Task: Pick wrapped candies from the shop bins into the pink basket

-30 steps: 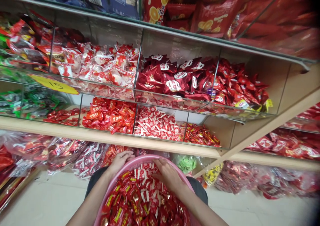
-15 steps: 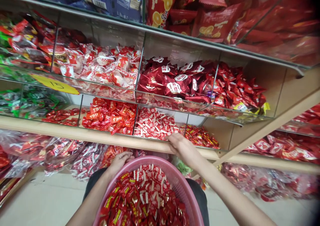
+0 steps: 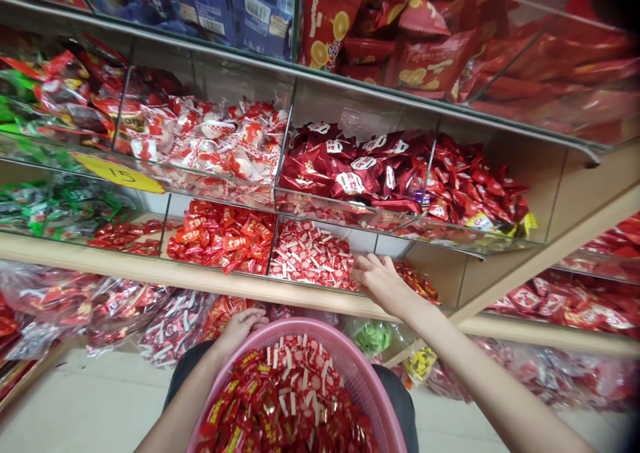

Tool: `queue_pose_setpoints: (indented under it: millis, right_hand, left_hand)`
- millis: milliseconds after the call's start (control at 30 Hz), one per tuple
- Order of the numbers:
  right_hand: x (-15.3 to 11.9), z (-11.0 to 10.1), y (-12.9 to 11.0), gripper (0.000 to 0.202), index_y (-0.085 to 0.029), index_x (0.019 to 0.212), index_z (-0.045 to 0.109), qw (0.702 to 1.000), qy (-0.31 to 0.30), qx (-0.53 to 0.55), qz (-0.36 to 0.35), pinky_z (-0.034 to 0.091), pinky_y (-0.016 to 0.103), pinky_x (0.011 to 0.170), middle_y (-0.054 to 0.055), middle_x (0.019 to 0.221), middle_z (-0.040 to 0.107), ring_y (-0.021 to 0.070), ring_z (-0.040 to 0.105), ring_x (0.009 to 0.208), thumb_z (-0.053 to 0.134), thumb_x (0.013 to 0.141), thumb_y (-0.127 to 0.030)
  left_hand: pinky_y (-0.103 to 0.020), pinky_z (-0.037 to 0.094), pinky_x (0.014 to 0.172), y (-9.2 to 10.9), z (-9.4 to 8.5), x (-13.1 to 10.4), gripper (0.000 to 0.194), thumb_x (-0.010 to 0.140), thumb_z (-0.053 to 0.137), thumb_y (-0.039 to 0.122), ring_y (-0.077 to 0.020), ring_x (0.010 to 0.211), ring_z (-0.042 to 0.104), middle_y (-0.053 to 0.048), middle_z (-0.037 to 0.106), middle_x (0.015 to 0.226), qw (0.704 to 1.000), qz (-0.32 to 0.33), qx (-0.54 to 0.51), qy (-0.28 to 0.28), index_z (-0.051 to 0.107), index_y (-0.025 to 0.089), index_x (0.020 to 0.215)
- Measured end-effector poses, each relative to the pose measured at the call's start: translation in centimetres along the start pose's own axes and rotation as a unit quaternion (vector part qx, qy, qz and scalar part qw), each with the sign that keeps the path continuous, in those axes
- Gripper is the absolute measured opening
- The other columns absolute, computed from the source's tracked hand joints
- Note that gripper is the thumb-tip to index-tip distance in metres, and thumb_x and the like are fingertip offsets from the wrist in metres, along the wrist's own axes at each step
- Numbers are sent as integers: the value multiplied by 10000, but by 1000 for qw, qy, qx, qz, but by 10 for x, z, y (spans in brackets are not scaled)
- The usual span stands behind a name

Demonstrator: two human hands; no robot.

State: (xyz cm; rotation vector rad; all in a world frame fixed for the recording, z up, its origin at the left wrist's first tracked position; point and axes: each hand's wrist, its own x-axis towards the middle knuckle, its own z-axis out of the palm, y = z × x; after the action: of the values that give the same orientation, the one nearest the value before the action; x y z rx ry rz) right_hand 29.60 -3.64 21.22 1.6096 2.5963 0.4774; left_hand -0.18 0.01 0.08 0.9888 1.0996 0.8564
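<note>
My right hand (image 3: 377,278) reaches into a low shelf compartment, its fingers curled at the right side of a heap of small red-and-white wrapped candies (image 3: 313,253). Whatever lies inside those fingers is hidden. A pink plastic basket (image 3: 367,379) sits between my knees, holding red candies with yellow print (image 3: 240,393) and red-and-white candies (image 3: 303,366) like those in the compartment. Along its left side runs my left forearm, and my left hand (image 3: 245,326) is closed against the outside of the rim at the far left.
Glass dividers split the shelves into compartments. Orange-red candies (image 3: 223,236) lie left of the heap; maroon packets (image 3: 350,163) are above. A yellow price tag (image 3: 117,173) reads 15. A wooden shelf edge (image 3: 200,276) runs across, with bagged candies (image 3: 173,326) beneath it.
My right hand has moved slightly right and deeper into the compartment, from the front edge to the candies' right side. The left hand and basket have barely moved. The view has shifted slightly.
</note>
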Motion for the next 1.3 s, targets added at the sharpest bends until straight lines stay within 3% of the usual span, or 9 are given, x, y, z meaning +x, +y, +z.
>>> queue_pose_setpoints:
  millis: [167, 300, 467, 567, 700, 900, 1133, 1300]
  right_hand:
    - [8, 3, 0, 131, -190, 742, 597, 999, -1, 41, 5, 234, 322, 701, 47, 883, 543, 185, 420, 875, 498, 829, -191]
    - [19, 6, 2, 169, -202, 750, 601, 998, 41, 39, 35, 224, 395, 776, 49, 899, 557, 196, 424, 886, 475, 851, -252]
    - [33, 14, -4, 172, -203, 738, 607, 990, 112, -36, 72, 95, 555, 902, 71, 988, 554, 238, 388, 992, 477, 845, -235]
    - [37, 19, -9, 149, -198, 799, 608, 985, 130, -72, 87, 34, 572, 942, 97, 1081, 529, 259, 338, 1080, 466, 842, -191]
    - [35, 16, -7, 210, -207, 947, 580, 993, 101, -44, 30, 55, 540, 967, 96, 1116, 517, 241, 348, 1090, 417, 845, -125]
    - [37, 6, -1, 293, -219, 1014, 578, 991, -40, 100, -85, 242, 425, 851, 83, 1138, 529, 232, 394, 1022, 510, 755, -99]
    - [54, 8, -3, 227, -206, 956, 586, 989, -90, 86, -75, 263, 367, 784, 68, 980, 593, 226, 442, 978, 555, 745, -129]
    - [53, -16, 10, 163, -191, 911, 576, 996, -66, 43, -50, 272, 347, 788, 82, 990, 592, 236, 466, 1000, 585, 750, -206]
  left_hand:
    - [-310, 466, 789, 3, 1, -2, 375, 635, 613, 383, -203, 803, 627, -118, 675, 852, 1000, -6, 3, 7, 567, 111, 890]
    - [-300, 475, 763, 3, 1, -1, 307, 676, 580, 331, -197, 798, 628, -114, 674, 862, 1000, -14, 15, 12, 572, 115, 894]
    - [-295, 476, 756, -5, -3, 5, 367, 663, 598, 392, -200, 813, 626, -115, 674, 868, 1000, 0, 9, -3, 578, 117, 906]
    - [-299, 476, 757, -8, -5, 7, 416, 634, 624, 426, -203, 803, 628, -119, 674, 864, 1000, 1, 11, -2, 583, 115, 907]
    - [-301, 473, 772, -7, -5, 7, 438, 604, 647, 441, -205, 796, 630, -121, 677, 843, 1000, 4, 9, 0, 594, 112, 889]
    - [-296, 477, 754, -3, -1, 5, 384, 620, 640, 409, -207, 800, 631, -113, 679, 838, 1000, -1, 15, 8, 605, 122, 872]
    - [-295, 476, 766, -2, -3, 6, 330, 670, 610, 356, -201, 799, 631, -116, 676, 855, 1000, -3, 18, 3, 601, 116, 895]
    - [-301, 477, 776, -6, -6, 7, 324, 679, 610, 348, -205, 805, 630, -122, 674, 861, 1000, 2, 15, 3, 602, 108, 895]
